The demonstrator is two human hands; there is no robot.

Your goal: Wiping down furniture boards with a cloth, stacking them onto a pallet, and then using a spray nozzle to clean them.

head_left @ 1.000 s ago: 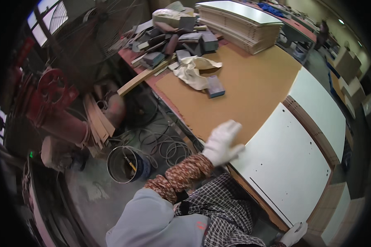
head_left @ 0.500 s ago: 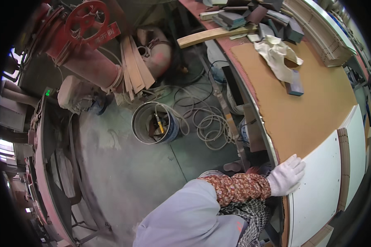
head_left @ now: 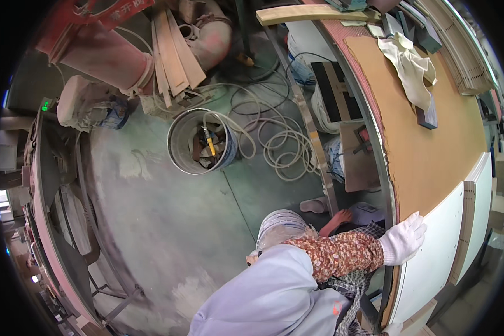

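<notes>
My left hand (head_left: 404, 239), in a white knit glove below a floral oversleeve, lies flat with its fingers stretched out. It rests on the corner of a white panel (head_left: 431, 263) with small drilled holes, and its fingers reach the panel's edge. Beneath the panel is a brown board (head_left: 425, 162) covering the workbench. At the lower edge of the picture a bit of white glove shows, likely my right hand (head_left: 395, 329), on the near part of the panel; its fingers are hidden. More white panels (head_left: 473, 218) lie beyond the first one.
A cream cloth (head_left: 406, 67) and a grey sanding block (head_left: 428, 116) lie on the board. A wooden strip (head_left: 313, 13) juts past the bench. On the floor stand a scrap bucket (head_left: 176, 148) with a yellow-tipped air gun (head_left: 210, 145), a coiled hose (head_left: 285, 159) and another bucket (head_left: 280, 221).
My view has shifted, so the bench sits further right and the floor things higher. My left hand stays flat on the panel. A bit of glove now shows at the lower edge.
</notes>
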